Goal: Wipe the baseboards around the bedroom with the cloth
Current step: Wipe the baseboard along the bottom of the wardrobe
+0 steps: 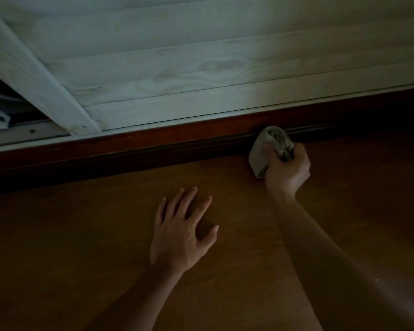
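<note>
Cloth (261, 151) is bunched up in my right hand (287, 172). The fingers (299, 153) of that hand are curled tight round it, like a fist. The cloth is pale and it touches the baseboard (129, 151), a dark red-brown strip along the bottom of the wall. My left hand (179, 237) lies flat on the brown floor (69, 247), near the baseboard but not touching it. Its fingers are straight and spread apart, and it holds nothing. Above the baseboard I see white boards (201, 68), with a slanted white beam (34, 75) at the left. The room is dim.
</note>
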